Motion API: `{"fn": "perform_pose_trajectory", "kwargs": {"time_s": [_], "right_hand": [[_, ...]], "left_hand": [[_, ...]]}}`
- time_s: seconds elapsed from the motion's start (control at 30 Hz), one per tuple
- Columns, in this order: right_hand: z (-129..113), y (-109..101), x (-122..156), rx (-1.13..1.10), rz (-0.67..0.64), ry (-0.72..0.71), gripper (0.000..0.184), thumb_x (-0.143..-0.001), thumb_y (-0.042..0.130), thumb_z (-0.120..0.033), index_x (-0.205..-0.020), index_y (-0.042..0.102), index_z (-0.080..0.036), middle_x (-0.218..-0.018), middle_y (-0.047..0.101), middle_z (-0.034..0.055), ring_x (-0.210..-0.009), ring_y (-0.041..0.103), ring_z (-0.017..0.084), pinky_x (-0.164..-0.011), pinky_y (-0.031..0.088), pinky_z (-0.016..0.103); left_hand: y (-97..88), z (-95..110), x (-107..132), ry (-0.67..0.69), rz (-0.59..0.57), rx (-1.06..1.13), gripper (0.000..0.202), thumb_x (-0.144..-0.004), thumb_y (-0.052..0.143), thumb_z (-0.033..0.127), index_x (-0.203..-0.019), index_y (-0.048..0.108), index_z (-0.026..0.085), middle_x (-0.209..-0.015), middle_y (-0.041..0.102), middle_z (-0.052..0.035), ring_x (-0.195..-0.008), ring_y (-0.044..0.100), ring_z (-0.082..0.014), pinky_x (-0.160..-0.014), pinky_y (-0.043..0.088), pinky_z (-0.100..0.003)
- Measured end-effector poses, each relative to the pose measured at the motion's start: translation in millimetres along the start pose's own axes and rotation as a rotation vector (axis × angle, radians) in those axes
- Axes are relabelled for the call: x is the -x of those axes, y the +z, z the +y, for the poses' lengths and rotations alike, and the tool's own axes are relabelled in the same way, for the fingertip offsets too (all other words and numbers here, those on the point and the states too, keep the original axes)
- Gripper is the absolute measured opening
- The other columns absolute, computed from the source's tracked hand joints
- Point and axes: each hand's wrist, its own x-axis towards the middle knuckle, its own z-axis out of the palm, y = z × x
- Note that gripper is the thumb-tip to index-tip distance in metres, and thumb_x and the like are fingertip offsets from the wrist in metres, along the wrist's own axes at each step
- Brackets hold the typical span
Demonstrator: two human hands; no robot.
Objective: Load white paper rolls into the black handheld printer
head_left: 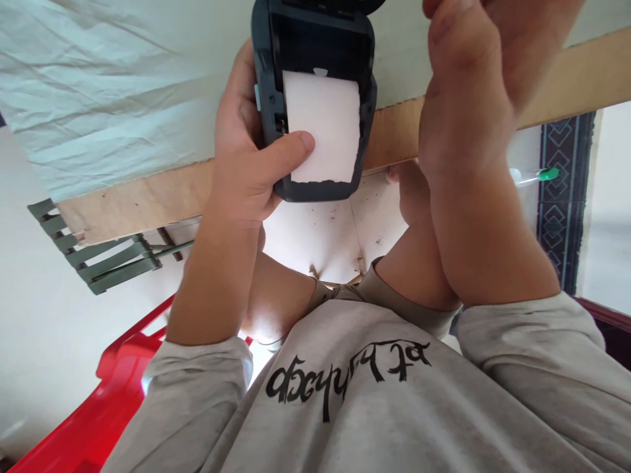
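Observation:
My left hand is closed around a dark portable receipt printer, fingers behind its left side. The printer's lid is open at the top edge of the view. A white strip of paper with a ragged end lies over the printer's front, and my left thumb presses on it. To the right of the printer, my right hand is raised with thumb and fingers bent together. Its fingertips run past the top of the view, so whatever they pinch, if anything, is hidden.
Beneath the printer is a table with a pale green cloth and a bare wooden edge. A red plastic chair and a green slatted folding seat stand at the left. A green-capped item lies at the right.

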Motion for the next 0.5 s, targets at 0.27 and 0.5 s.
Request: {"fn": "perform_pose_trajectory", "kwargs": {"time_s": [0.27, 0.5], "right_hand": [[-18.6, 8.4, 9.0, -0.294, 0.194, 0.142, 0.071, -0.059, -0.009, -0.010, -0.072, 0.061, -0.016, -0.111, 0.059, -0.0041, -0.052, 0.027, -0.030, -0.089, 0.035, 0.021], [-13.5, 9.1, 14.0, -0.291, 0.017, -0.140, 0.045, -0.070, 0.017, -0.020, -0.092, 0.055, -0.009, -0.094, 0.055, -0.0088, -0.097, 0.054, 0.006, -0.071, 0.040, 0.014]], "left_hand": [[-4.0, -16.7, -6.2, 0.065, 0.051, 0.016, 0.065, -0.049, 0.082, 0.037, -0.105, 0.053, 0.023, -0.092, 0.060, -0.0025, -0.090, 0.060, -0.0242, -0.069, 0.054, -0.033], [42.7, 0.0, 13.9, 0.172, 0.414, 0.022, 0.054, -0.077, 0.059, 0.050, -0.121, 0.042, 0.025, -0.098, 0.058, -0.0033, -0.113, 0.051, -0.0249, -0.085, 0.050, -0.036]]}}
